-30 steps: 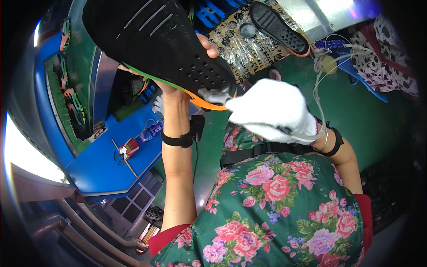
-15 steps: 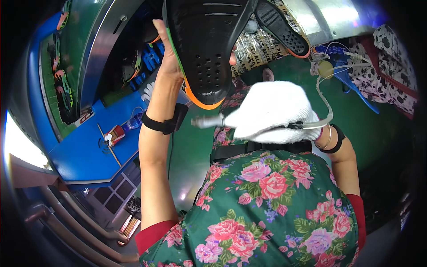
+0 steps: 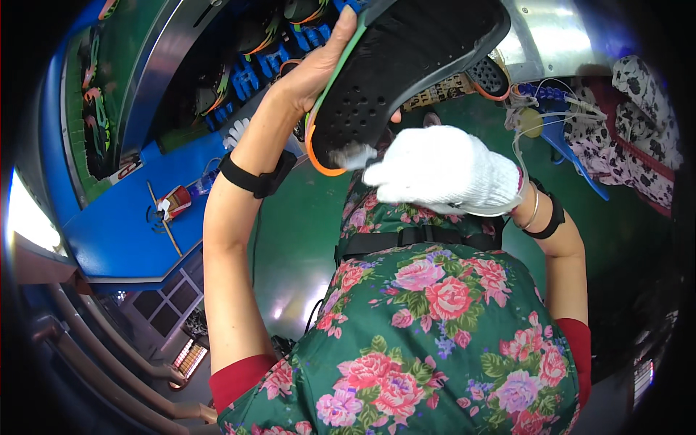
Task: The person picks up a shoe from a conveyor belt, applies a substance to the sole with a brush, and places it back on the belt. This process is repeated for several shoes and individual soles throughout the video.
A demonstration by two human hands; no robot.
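Here we have the black sole up in the air, carried by nothing but our left hand, which is bare and clasped along its green side edge; a fingertip peeps out past the opposite edge, so we judge the hand spans underneath, leaving the perforated face uncovered. Its orange-rimmed end tilts down and left, likely to bring it within easy reach of our right hand. That one wears a white knit glove and is closed around a slim tool whose pale tip blurs right at the orange end; whether it touches, we can't make out. The glove presumably keeps our skin clean, while bare fingers give the other side a surer grip.

Over on the blue counter, a red-and-white container sits toward the right-hand edge, a thin stick beside it running toward the near edge, a bottle just beyond. Up ahead, a second sole lies at the right edge of the patterned cardboard, placed there, we'd guess, to avoid crowding us.
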